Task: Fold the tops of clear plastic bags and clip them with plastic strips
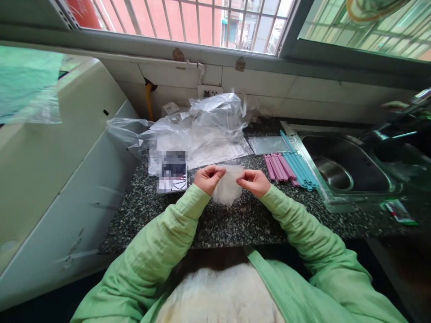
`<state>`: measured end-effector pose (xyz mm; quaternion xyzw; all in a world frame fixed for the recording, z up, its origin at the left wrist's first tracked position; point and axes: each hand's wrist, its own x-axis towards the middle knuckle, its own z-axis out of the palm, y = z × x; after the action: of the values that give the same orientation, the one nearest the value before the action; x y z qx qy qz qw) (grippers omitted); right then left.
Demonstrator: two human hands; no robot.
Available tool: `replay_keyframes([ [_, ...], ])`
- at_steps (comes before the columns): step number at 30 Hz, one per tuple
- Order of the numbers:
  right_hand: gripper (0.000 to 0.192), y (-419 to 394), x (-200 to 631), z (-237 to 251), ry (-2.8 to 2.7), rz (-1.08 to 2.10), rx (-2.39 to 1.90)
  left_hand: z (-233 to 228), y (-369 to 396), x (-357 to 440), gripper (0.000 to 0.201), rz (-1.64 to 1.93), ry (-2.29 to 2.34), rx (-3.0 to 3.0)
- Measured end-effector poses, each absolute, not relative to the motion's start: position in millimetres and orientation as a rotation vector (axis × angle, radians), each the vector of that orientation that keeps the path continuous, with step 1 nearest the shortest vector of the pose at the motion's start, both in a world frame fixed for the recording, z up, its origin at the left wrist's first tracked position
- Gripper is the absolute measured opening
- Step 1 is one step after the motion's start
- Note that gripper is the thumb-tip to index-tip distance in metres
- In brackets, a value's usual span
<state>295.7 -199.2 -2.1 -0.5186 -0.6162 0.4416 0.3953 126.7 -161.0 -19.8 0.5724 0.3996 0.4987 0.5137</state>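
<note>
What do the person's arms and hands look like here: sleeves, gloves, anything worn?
Both arms are in loose, light green long sleeves of a creased woven fabric, with cuffs ending at the wrists. The left hand and right hand are bare: no gloves, and no rings or watch visible.

A home kitchen, seen from above by someone standing at a speckled dark granite table [235,220]. To the right a stainless steel sink [350,168] is set into it, with a tap [400,116] (partly blurred) at the edge of view. White wall tiles [256,83] with a power socket [209,92] run beneath a barred window [188,20] facing neighbouring buildings.
</note>
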Motion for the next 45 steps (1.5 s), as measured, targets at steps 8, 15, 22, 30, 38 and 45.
replay_keyframes([
  [8, 0.040, -199.5, 295.9, 0.5, -1.630, 1.089, -1.327, -13.7, -161.8, 127.2, 0.036, 1.273, 1.009, 1.355],
  [15, 0.037, -202.1, 286.4, -9.6, -1.676, 1.113, -1.361, -17.9, -160.8, 125.4, 0.039, 1.298, 1.063, 1.385],
  [22, 0.032, -202.1, 283.9, -13.7, -1.663, 1.049, -1.303, -13.7, -162.6, 123.5, 0.049, 1.318, 1.062, 1.423],
  [30, 0.034, -199.4, 290.1, -14.9, -1.515, 1.132, -1.308, -8.5, -161.8, 126.3, 0.048, 1.264, 0.987, 1.319],
  [38, 0.039, -197.3, 289.6, -17.9, -1.434, 1.266, -1.255, -19.5, -162.7, 128.9, 0.029, 1.371, 1.040, 1.371],
  [45, 0.034, -197.6, 290.0, -24.1, -1.519, 1.238, -1.307, -10.9, -163.9, 128.4, 0.029, 1.456, 1.040, 1.253],
])
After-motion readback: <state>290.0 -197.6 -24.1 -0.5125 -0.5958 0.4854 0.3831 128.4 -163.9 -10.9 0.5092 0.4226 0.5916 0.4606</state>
